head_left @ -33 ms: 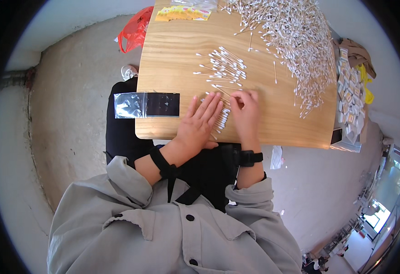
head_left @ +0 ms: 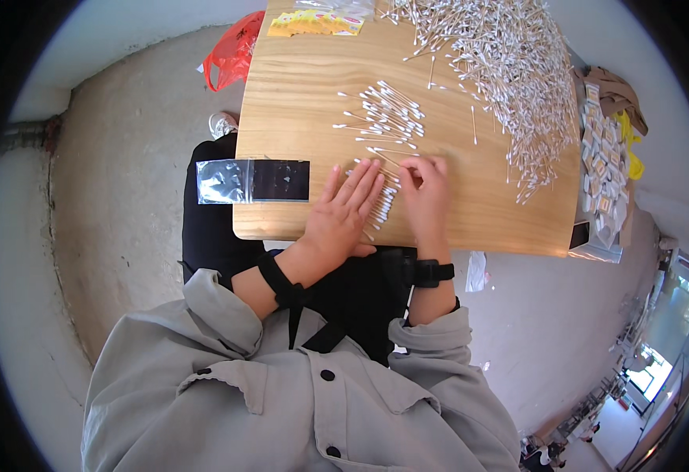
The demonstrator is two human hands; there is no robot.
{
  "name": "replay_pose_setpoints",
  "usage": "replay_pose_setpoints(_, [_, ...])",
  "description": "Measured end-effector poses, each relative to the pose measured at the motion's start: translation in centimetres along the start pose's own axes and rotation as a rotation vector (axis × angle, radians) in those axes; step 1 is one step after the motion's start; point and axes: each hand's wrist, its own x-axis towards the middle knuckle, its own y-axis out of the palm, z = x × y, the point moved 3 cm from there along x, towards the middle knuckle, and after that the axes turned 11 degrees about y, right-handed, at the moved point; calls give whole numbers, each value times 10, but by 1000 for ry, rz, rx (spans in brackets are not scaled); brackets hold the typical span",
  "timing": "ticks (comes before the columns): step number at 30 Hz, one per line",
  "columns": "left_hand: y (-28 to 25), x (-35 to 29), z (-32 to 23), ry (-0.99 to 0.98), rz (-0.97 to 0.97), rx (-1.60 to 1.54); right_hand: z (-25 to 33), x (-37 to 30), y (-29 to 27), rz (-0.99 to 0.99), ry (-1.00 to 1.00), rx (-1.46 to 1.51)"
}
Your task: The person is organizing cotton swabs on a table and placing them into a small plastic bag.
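Note:
My left hand (head_left: 343,208) lies flat near the table's front edge, its fingers stretched over a row of cotton swabs (head_left: 385,203). White swab tips show along the right side of that hand; the rest of the row is hidden beneath it. Close by on the right, my right hand (head_left: 424,193) is closed in a pinch at the end of a cotton swab (head_left: 388,160) that slants up from the row. Just beyond both hands is a loose group of cotton swabs (head_left: 391,114), roughly side by side.
A large heap of cotton swabs (head_left: 509,79) covers the far right of the wooden table (head_left: 305,102). At the left edge lies a clear and black plastic bag (head_left: 281,181). Yellow packets (head_left: 313,23) sit at the far left, a red bag (head_left: 234,51) beside them. Small packs (head_left: 602,165) are piled beyond the right edge.
My right hand has shifted very slightly to the right. My left hand stays in place.

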Motion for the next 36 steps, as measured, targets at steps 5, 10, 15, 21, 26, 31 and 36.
replay_pose_setpoints(5, [-5,5,-3,-9,-46,-29,2,0,-9,92,-178,-27])
replay_pose_setpoints(10, [0,17,0,-32,4,10,6,3,-10,-106,39,166])
replay_pose_setpoints(15, [6,29,4,-53,-153,-23,0,17,-11,-169,16,-33])
replay_pose_setpoints(21, [10,21,1,-52,-100,-9,7,15,-10,97,26,-64])
replay_pose_setpoints(26, [8,22,2,-36,-157,-55,11,17,-6,12,24,95])
replay_pose_setpoints(31, [17,21,6,-42,-93,209,32,35,13,111,-69,19])
replay_pose_setpoints(36, [9,19,1,-49,-61,7,33,49,19,170,-40,-139])
